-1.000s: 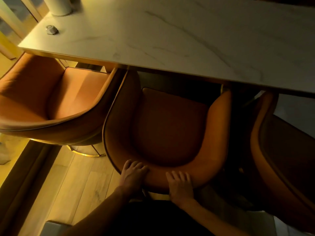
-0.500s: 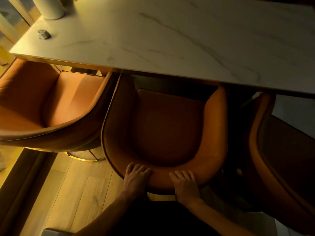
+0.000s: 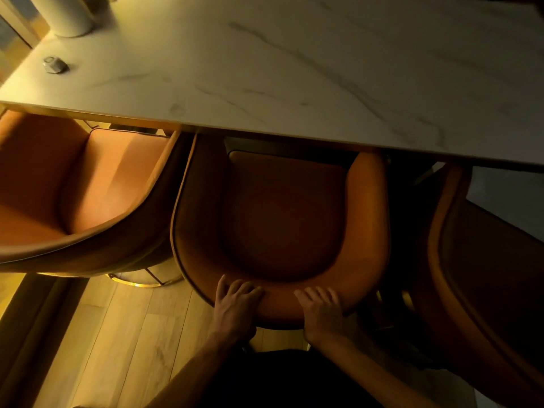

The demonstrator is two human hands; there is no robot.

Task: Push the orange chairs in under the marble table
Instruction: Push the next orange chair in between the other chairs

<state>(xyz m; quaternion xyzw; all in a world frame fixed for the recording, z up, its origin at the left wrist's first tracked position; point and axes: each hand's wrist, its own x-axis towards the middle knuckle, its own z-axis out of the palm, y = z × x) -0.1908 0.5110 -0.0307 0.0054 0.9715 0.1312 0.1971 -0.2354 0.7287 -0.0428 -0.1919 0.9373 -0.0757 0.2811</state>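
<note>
Head view, curved orange leather chair [image 3: 282,219], veined marble table [image 3: 294,69]

floor: pale wood planks [image 3: 123,343] glowing in warm yellow light
left edge: a dark raised strip [image 3: 32,328] running along the planks
far right: grey floor patch [image 3: 506,198], dim
light: amber and low, right side deep in shadow

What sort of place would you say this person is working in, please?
Most likely a dining area in a home or showroom: a long marble table with orange upholstered chairs drawn up along one side, a wood-plank floor, and a pale cylindrical vessel on the tabletop.
</note>
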